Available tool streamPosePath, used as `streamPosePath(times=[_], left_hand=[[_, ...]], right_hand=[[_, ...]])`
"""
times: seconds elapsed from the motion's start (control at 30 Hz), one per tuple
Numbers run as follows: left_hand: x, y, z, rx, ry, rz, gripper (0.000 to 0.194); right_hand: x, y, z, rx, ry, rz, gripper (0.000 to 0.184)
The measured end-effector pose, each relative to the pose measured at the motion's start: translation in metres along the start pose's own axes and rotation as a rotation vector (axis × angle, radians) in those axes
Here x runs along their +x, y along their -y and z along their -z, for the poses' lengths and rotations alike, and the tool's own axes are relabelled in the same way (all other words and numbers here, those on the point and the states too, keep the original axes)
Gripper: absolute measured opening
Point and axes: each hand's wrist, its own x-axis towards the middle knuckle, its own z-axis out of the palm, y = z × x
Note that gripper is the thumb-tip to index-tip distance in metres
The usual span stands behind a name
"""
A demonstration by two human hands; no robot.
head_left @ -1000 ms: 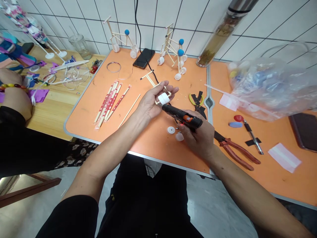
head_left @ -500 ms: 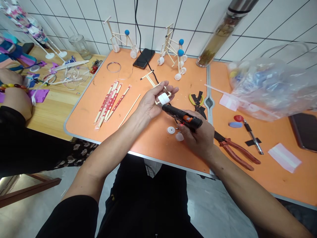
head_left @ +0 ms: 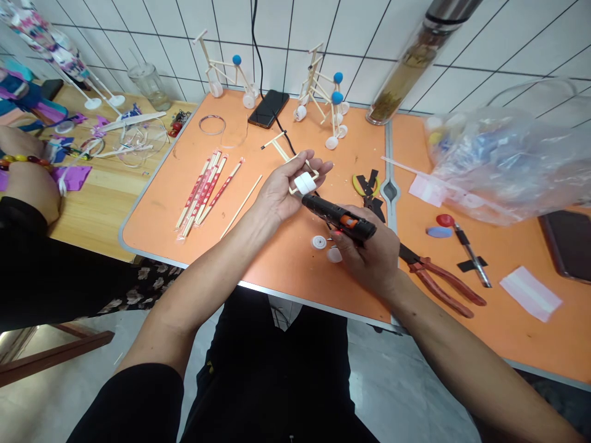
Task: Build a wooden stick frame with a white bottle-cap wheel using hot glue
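Note:
My left hand (head_left: 285, 184) is closed around a small frame of wooden sticks (head_left: 278, 147), palm turned up. A white wheel (head_left: 305, 183) sits among the sticks over the palm, and a T-shaped end sticks out past the fingers. In my right hand (head_left: 372, 252) is a black glue gun (head_left: 339, 216) with an orange part on its body. Its nozzle points at the sticks beside the wheel; whether it touches them I cannot tell. Two white discs (head_left: 318, 242) lie on the orange table below the gun.
Wrapped chopsticks (head_left: 203, 194) and a bare stick (head_left: 241, 206) lie left. Stick models with blue balls (head_left: 337, 97), a phone (head_left: 268, 109) and a glass bottle (head_left: 406, 74) are behind. Red-handled pliers (head_left: 446, 283) and a plastic bag (head_left: 508, 160) are right. Another person's hands (head_left: 28, 178) are far left.
The glue gun has shifted very slightly in my right hand. My left hand and the stick frame look almost the same.

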Motion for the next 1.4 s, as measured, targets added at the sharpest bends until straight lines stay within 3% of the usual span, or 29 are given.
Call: streamPosePath(times=[0.6,0.83,1.13,1.4], left_hand=[[-0.0006,0.0006,-0.0003,0.012,0.013,-0.011,0.017],[-0.0017,-0.0012,-0.0004,-0.01,-0.013,-0.017,0.012],[-0.0027,0.0,-0.0008,0.005,-0.016,-0.022,0.014],[-0.0006,0.0013,0.0002,0.003,-0.014,-0.005,0.009]], right_hand=[[0.0025,0.0028,-0.0022,-0.037,-0.009,0.036,0.035],[0.0006,0.0005,-0.0011,-0.015,0.049,-0.032,0.04],[0.0047,0.0047,-0.0006,-0.009,-0.014,0.037,0.036],[0.0016,0.001,-0.0008,-0.028,0.042,-0.026,0.044]])
